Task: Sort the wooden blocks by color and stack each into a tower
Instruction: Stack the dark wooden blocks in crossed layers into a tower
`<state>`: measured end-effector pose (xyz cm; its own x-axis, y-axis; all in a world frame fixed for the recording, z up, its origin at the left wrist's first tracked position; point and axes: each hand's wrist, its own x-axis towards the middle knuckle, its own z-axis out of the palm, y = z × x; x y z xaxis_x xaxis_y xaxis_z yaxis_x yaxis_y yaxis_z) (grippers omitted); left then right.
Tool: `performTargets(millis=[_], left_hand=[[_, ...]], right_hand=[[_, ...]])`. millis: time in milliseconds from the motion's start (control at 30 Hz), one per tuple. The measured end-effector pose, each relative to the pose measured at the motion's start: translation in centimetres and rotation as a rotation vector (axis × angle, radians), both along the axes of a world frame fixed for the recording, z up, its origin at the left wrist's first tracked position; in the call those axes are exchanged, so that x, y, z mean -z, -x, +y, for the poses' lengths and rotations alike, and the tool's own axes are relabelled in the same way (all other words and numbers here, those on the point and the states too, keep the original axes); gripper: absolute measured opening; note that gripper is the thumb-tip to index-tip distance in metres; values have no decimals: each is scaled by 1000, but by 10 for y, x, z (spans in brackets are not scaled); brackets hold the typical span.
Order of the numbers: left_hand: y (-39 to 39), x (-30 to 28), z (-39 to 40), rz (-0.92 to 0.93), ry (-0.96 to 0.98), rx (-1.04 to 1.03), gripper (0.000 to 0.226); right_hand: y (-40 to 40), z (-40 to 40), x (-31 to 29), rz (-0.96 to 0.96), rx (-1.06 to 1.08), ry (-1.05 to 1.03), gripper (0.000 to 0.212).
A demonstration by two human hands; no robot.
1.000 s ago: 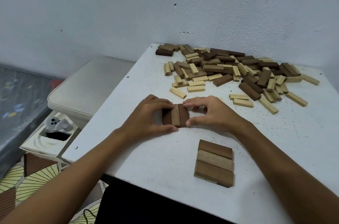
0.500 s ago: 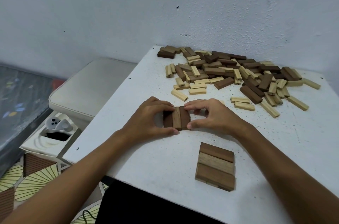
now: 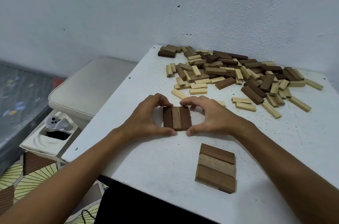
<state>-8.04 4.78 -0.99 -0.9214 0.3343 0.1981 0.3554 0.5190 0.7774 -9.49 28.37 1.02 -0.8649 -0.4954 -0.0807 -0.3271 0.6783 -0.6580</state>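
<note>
Mid-table: both hands frame 3 brown blocks | stack nearby

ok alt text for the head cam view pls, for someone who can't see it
Seen from above, a person's left hand and right hand pinch a row of three brown blocks lying side by side on a white table. A short stack of brown blocks sits nearer, and a mixed pile of dark and pale blocks lies by the wall.

Small dark marks sit on the end faces of a few pale wooden blocks in the pile, too small to read.
</note>
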Motion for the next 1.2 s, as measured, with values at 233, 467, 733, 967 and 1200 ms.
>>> performTargets(millis=[233,467,733,967,1200], left_hand=[[-2,-4,3,-20,-62,-3,59],[2,-18,12,-5,-40,65,61],[-10,-50,44,125,-45,221,59],[-37,-52,66,83,-13,335,60],[-61,-46,70,20,20,375,55]], right_hand=[[3,-11,4,17,-22,48,82],[-2,-7,-5,50,23,99,78],[-43,24,-37,103,161,151,73],[-97,46,-38,77,254,148,75],[-130,49,-25,50,298,150,76]])
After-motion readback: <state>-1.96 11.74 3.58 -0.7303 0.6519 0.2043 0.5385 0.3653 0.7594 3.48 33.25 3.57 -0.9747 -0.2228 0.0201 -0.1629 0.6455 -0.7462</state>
